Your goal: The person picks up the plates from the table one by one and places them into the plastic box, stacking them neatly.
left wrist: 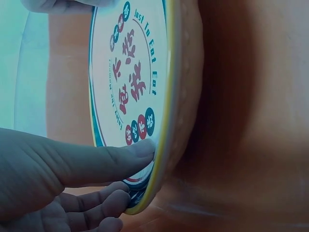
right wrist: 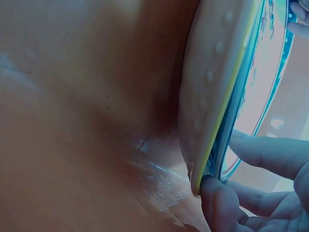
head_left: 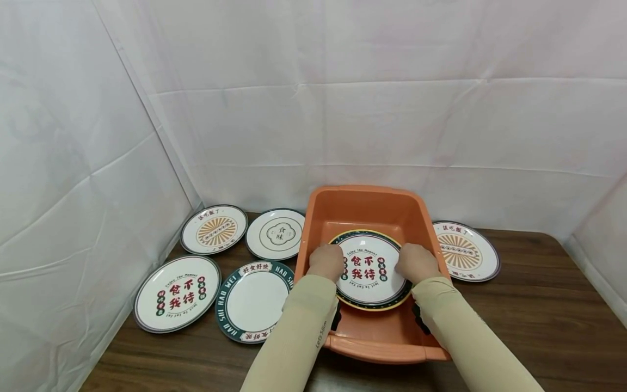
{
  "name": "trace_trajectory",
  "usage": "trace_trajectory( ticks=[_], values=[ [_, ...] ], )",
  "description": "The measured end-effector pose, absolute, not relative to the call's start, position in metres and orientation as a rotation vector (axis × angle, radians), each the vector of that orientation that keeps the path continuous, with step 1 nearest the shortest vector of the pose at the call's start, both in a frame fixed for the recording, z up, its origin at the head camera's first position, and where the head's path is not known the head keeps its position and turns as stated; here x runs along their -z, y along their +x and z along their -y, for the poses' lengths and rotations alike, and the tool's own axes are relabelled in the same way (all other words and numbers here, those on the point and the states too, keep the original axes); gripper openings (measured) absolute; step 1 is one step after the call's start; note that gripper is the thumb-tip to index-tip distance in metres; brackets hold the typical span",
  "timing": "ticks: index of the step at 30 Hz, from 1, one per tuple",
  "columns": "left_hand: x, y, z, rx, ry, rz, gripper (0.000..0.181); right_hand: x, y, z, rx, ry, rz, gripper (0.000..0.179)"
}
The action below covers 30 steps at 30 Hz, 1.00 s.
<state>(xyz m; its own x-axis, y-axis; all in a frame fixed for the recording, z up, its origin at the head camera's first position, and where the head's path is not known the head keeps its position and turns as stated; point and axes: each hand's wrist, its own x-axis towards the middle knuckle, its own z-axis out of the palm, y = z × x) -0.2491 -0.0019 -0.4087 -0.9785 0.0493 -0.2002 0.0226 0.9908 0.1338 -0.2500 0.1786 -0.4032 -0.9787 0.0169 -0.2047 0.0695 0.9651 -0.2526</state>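
In the head view a white plate [head_left: 363, 272] with red characters lies on a yellow-rimmed dish [right wrist: 207, 82] with a bumpy outer side, inside an orange plastic tub [head_left: 377, 351]. My left hand [head_left: 327, 262] grips the plate's left edge; in the left wrist view its thumb lies on the plate's face, with fingers at the rim. Opposite, my right hand [head_left: 416, 263] pinches the right edge. The right wrist view shows a narrow gap between plate and dish there, with fingertips at the gap. The dish's underside is hidden in the head view.
Left of the tub lie several plates: a sunburst plate [head_left: 214, 230], a small-emblem plate [head_left: 276, 234], a red-lettered plate [head_left: 177, 294] and a green-bordered plate [head_left: 257, 302]. Another sunburst plate [head_left: 467, 251] is partly behind the tub's right side. White cloth [head_left: 372, 120] surrounds the wooden table [head_left: 534, 305].
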Motion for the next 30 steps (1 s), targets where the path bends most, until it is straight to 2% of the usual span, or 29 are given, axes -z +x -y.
trace_trajectory(
  ticks=[14,30],
  values=[
    [0.4091,-0.2498,-0.0002,-0.183,0.043,-2.927,0.03,0.4027,-0.2524,-0.1782,0.286,0.035,-2.927,0.014],
    [0.4087,-0.2504,-0.0006,-0.156,0.07,-2.954,0.022,0.4014,-0.2503,-0.1773,0.275,-0.003,-2.917,0.013]
  ],
)
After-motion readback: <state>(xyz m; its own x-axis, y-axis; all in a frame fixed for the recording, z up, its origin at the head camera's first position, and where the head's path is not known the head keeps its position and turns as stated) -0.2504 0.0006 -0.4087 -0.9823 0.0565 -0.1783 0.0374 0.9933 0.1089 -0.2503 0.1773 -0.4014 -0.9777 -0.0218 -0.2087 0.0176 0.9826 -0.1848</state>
